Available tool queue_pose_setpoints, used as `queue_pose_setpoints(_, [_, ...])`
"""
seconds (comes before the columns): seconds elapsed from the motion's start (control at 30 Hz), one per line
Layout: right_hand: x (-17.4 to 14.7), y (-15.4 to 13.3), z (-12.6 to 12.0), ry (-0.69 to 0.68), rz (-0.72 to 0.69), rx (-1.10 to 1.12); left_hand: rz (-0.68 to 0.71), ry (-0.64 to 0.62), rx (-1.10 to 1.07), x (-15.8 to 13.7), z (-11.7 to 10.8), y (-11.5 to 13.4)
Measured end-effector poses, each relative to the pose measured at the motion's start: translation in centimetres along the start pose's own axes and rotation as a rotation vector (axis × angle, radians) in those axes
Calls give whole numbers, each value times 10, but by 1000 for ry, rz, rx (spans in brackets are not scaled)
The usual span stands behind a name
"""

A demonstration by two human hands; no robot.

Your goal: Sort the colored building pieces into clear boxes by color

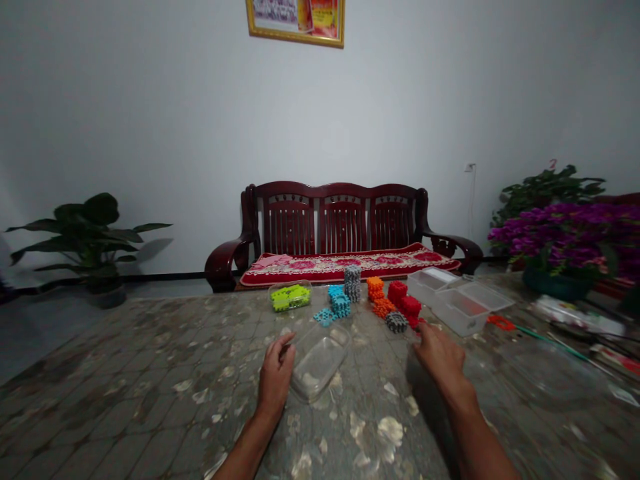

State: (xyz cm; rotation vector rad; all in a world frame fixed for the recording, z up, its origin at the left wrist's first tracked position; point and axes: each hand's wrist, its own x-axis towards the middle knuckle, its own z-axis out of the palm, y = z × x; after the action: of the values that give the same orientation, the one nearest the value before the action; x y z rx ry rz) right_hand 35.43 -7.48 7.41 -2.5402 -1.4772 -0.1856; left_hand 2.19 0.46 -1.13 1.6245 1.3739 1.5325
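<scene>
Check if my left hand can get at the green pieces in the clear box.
Likely yes: your left hand seems to hold nothing, and nothing appears to stand between it and the green pieces. I can't tell whether they are covered over, which could block your fingers.

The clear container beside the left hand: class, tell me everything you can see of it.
The clear container is shallow, rectangular with rounded corners, colourless, and looks like thin plastic. Patterns on the tabletop show through it. It lies flat, its far end slanting right, just right of the left hand; whether they touch is unclear.
</scene>
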Motion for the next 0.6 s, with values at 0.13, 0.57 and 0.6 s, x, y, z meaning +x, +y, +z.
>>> queue_pose_setpoints(0.13, [2, -1, 4, -34, -44, -30, 152, 8, 92, -6, -1, 8])
queue_pose_setpoints(0.57, [7, 10, 24, -104, -61, -127, 470, -202, 557, -32, 4, 37])
queue_pose_setpoints(0.6, [8, 10, 25, -87, -48, -121, 458, -212, 573, -32, 4, 36])
